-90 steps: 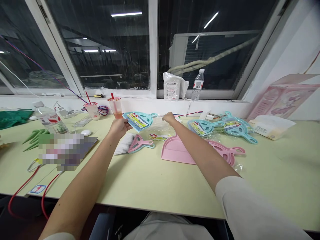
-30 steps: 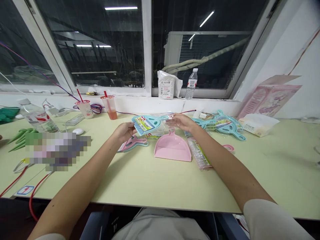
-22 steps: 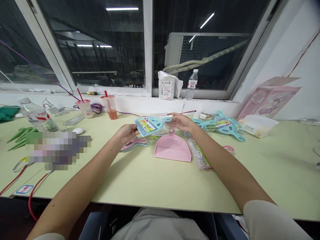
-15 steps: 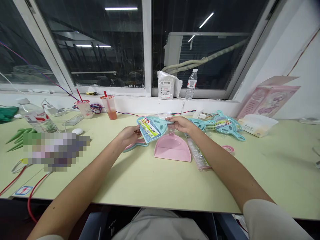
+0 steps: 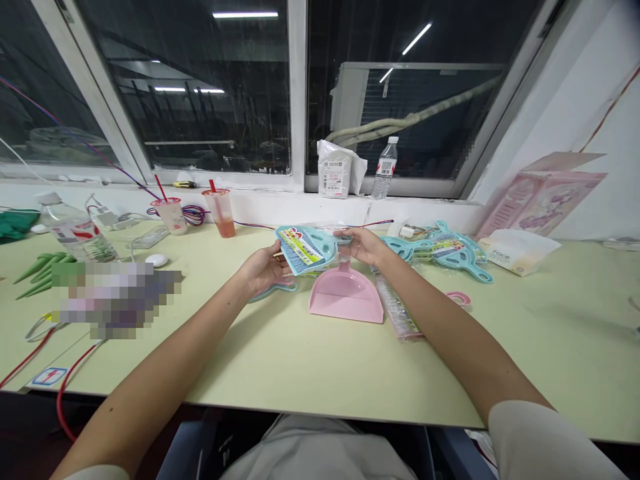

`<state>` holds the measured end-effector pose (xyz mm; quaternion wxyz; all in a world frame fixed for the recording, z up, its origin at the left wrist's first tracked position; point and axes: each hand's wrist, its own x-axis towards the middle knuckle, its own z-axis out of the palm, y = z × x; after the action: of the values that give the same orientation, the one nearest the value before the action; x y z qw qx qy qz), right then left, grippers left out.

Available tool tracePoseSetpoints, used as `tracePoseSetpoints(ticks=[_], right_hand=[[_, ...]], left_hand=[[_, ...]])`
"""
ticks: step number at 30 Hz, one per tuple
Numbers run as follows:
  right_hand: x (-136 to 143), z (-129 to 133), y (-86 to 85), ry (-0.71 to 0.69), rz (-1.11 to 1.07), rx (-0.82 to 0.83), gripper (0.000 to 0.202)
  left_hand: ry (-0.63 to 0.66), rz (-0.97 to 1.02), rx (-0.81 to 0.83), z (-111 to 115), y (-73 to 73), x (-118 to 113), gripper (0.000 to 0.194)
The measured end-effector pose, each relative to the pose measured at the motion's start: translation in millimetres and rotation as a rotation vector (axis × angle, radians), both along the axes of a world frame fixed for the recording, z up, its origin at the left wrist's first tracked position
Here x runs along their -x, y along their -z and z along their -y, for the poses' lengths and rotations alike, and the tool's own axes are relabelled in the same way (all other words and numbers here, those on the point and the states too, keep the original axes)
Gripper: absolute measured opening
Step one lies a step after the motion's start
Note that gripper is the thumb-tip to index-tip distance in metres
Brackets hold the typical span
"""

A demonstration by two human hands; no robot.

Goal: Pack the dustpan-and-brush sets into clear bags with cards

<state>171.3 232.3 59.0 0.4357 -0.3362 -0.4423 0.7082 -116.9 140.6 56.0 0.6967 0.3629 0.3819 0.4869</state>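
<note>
Teal plastic is what you have between your hands: a small packaged dustpan (image 5: 306,248) with a bright label, held just above the pale green counter (image 5: 320,360). Your left hand (image 5: 263,269) grips its wide lower edge, fingers curled shut on it, while your right hand (image 5: 363,244) pinches the handle end (clear wrap shows there). A pink dustpan (image 5: 345,300) lies on the counter directly beneath, with more teal packs (image 5: 440,250) to the right.
</note>
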Motion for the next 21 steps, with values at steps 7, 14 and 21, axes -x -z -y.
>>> tracePoseSetpoints(ticks=[7, 14, 21], right_hand=[[-2.5, -0.4, 1.7, 0.034, 0.033, 0.048, 0.019], [-4.4, 7.5, -6.5, 0.033, 0.08, 0.033, 0.015], [-7.5, 8.6, -13.3, 0.004, 0.059, -0.009, 0.016]], left_hand=[[0.06, -0.031, 0.019, 9.4, -3.5, -7.1, 0.046], [-0.061, 0.002, -0.048, 0.0, 6.7, -6.5, 0.026], [-0.144, 0.036, -0.084, -4.7, 9.8, -0.3, 0.016]])
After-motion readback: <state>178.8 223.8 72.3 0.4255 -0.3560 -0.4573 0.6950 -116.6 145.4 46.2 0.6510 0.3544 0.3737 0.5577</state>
